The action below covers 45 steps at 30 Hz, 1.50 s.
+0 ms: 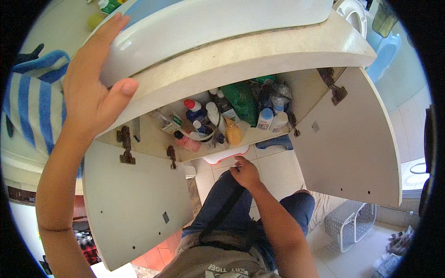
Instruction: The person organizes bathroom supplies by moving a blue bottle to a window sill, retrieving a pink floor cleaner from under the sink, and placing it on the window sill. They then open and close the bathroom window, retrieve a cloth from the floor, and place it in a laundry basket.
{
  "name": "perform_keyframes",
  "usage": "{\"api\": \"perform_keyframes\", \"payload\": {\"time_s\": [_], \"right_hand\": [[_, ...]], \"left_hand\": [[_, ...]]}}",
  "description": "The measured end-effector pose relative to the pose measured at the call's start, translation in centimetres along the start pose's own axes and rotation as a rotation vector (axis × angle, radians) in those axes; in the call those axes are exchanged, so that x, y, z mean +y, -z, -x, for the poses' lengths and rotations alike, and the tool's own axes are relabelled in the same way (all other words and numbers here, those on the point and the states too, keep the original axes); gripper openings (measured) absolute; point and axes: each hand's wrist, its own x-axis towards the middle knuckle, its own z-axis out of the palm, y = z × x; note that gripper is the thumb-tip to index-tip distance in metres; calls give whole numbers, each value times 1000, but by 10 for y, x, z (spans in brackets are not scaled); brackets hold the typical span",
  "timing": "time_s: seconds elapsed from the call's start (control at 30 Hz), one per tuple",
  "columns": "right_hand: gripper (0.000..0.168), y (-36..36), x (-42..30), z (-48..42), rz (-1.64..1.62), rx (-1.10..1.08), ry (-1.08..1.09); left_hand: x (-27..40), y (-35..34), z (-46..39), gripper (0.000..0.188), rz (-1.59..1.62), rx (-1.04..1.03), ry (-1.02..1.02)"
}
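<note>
My left hand (pixel 88 83) lies spread over the left end of the sink counter (pixel 222 59), its fingers reaching up along the white washbasin (pixel 208 31) and its thumb by the counter's front edge. My right hand (pixel 246 172) is above my knee, in front of the open cabinet, with fingers partly curled; whether something small is in them is unclear. On the cabinet's bottom shelf stand several containers: a blue bottle with a red cap (pixel 195 111), a pink bottle (pixel 187 141), a yellow-orange bottle (pixel 233 132), a white bottle with a blue cap (pixel 266 118) and a green plastic bag (pixel 240 102).
The left cabinet door (pixel 139 201) and right cabinet door (pixel 351 139) stand open on rusty hinges, flanking my legs. A striped towel (pixel 34 104) hangs at left. Under the cabinet is a blue plastic object (pixel 274 142). A grey perforated basket (pixel 351 222) lies at lower right.
</note>
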Motion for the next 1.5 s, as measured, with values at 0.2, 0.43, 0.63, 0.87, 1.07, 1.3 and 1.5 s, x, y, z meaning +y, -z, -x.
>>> {"api": "perform_keyframes", "payload": {"time_s": [0.2,0.43,0.63,0.87,1.07,1.3,1.5], "right_hand": [[67,-39,-16,-43,15,89,-76],[70,-70,-14,-64,49,96,-225],[60,-78,-17,-76,25,79,-281],[56,-89,-9,-75,-21,51,-212],[71,-65,16,-70,-65,509,-180],[79,-21,-7,-109,-14,416,125],[75,-6,-1,-113,1,433,22]], "left_hand": [[-7,-2,3,86,45,-38,16],[-4,-7,11,115,59,-121,192],[-9,-6,12,111,58,-121,151],[-10,-7,11,105,124,-114,99],[-11,-2,11,99,114,-123,82],[-7,-10,6,86,39,57,-34],[-4,-15,9,85,27,129,-58]]}}
